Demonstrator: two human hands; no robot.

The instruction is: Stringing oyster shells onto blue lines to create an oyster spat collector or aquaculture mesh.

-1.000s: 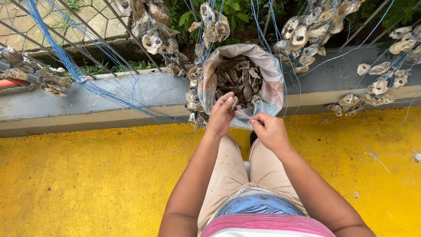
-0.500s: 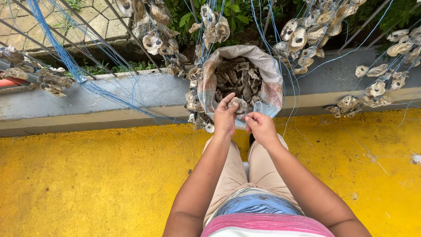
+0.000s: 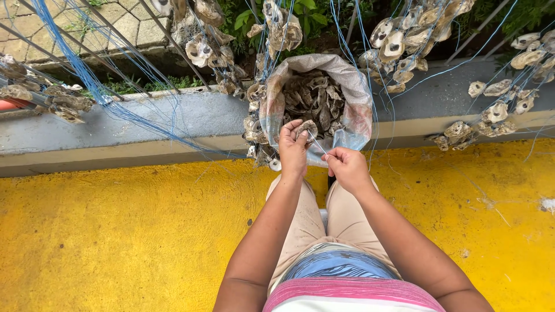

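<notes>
Head view: woven plastic sack (image 3: 352, 124), pale with pinkish tint, mouth rolled open, stands against grey kerb (image 3: 144, 124), filled with oyster shells (image 3: 315, 98). Left hand (image 3: 293, 147) at sack rim, fingers curled, gripping one oyster shell (image 3: 307, 128). Right hand (image 3: 346, 167) just beside it, thumb and forefinger pinching thin blue line (image 3: 318, 144) that runs to held shell. Strung shells (image 3: 399, 43) hang above.

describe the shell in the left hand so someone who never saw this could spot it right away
Start at the open woven sack leaning on the grey curb above the yellow floor. At the sack's near rim, the left hand pinches one grey-brown shell at its fingers, while the right hand pinches a thin line. Unlike the loose shells heaped inside or those strung on blue lines, it is the only one held.
</notes>
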